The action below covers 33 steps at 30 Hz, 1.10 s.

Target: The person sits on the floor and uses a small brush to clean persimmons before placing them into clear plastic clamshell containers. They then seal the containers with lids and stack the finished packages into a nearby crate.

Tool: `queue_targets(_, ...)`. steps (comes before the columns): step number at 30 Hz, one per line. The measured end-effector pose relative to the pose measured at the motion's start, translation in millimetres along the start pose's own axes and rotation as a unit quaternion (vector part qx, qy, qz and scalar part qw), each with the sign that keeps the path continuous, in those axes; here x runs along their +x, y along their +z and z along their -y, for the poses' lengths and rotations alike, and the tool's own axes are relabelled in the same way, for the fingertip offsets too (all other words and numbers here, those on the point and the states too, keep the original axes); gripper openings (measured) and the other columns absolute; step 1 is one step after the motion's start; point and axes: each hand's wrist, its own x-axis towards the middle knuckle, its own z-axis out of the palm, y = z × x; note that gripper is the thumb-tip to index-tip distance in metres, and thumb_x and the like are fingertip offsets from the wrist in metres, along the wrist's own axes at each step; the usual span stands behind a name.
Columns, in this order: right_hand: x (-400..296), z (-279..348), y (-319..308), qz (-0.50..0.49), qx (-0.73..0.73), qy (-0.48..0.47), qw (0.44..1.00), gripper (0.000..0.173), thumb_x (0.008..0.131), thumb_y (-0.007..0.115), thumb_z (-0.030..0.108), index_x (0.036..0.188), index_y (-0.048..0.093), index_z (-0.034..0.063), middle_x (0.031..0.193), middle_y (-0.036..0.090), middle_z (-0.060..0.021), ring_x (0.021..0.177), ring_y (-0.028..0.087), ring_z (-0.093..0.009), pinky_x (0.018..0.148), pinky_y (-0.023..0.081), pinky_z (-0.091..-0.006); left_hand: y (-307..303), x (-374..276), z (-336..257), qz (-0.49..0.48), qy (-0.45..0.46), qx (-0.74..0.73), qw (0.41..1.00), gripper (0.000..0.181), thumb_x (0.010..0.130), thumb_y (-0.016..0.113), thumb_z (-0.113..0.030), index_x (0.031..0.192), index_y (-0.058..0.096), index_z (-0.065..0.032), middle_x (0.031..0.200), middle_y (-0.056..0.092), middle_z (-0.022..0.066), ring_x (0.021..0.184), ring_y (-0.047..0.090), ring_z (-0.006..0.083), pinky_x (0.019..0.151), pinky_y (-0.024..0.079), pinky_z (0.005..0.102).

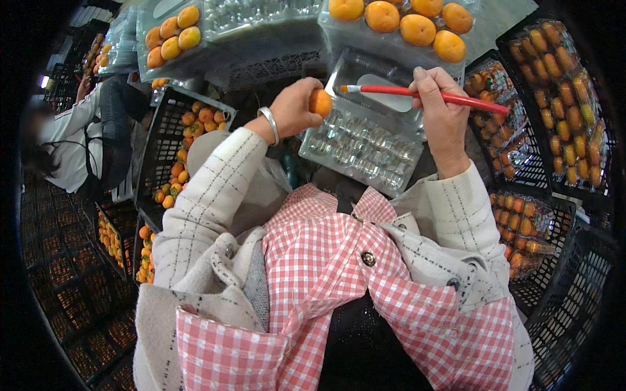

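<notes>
My left hand (293, 107) grips an orange persimmon (321, 102), its fingers and thumb around the fruit. In my right hand (440, 105) is a slim paintbrush with a red handle (381, 90). The brush lies level and its pale ferrule and small bristle tip point left, a short way from the persimmon and apart from it. Below both hands lies an open clear plastic clamshell tray (359, 146) with several moulded cups. Its raised lid (352, 68) bears a pale oval label (386, 93). I see no fruit in the cups.
Stacked clear trays with persimmons (418, 29) stand at the far side, and more packed persimmons (171, 36) lie farther left. Black crates hold loose persimmons (203, 117) on the left and packed trays (562, 97) on the right. A person in a white top (76, 117) bends at far left.
</notes>
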Motion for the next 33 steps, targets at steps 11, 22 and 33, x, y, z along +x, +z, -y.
queue_targets(11, 3.3, 12.2, -18.6, -0.010, -0.076, -0.091, 0.993, 0.026, 0.090, 0.061, 0.019, 0.072, 0.057, 0.0001, 0.060, 0.052, -0.0063, 0.056, 0.049, -0.015, 0.054, 0.040, -0.0284, -33.3, 8.5, -20.8, -0.033, -0.058, -0.005, 0.998, 0.053, 0.063, 0.077, -0.014, 0.110, 0.053, -0.0005, 0.100, 0.061, 0.0188, 0.091, 0.063, 0.0327, 0.082, 0.051, 0.0372)
queue_targets(22, 56.3, 96.6, -46.1, 0.042, -0.301, -0.291, 0.907, 0.025, 0.090, 0.061, 0.019, 0.074, 0.058, 0.0005, 0.074, 0.057, -0.0120, 0.065, 0.054, -0.026, 0.059, 0.041, -0.0352, -28.8, -0.2, 24.7, -0.088, -0.096, -0.107, 0.986, 0.056, 0.064, 0.079, -0.013, 0.111, 0.051, 0.0014, 0.097, 0.062, 0.0151, 0.087, 0.064, 0.0223, 0.080, 0.052, 0.0320)
queue_targets(33, 264.0, 24.1, -66.8, -0.041, -0.618, -0.214, 0.756, 0.023, 0.085, 0.063, 0.027, 0.098, 0.059, 0.0072, 0.101, 0.063, -0.0148, 0.090, 0.062, -0.035, 0.074, 0.050, -0.0445, -21.2, 20.4, 17.8, -0.011, -0.034, -0.097, 0.995, 0.054, 0.063, 0.075, -0.016, 0.109, 0.052, 0.0011, 0.099, 0.061, 0.0195, 0.090, 0.062, 0.0340, 0.081, 0.050, 0.0381)
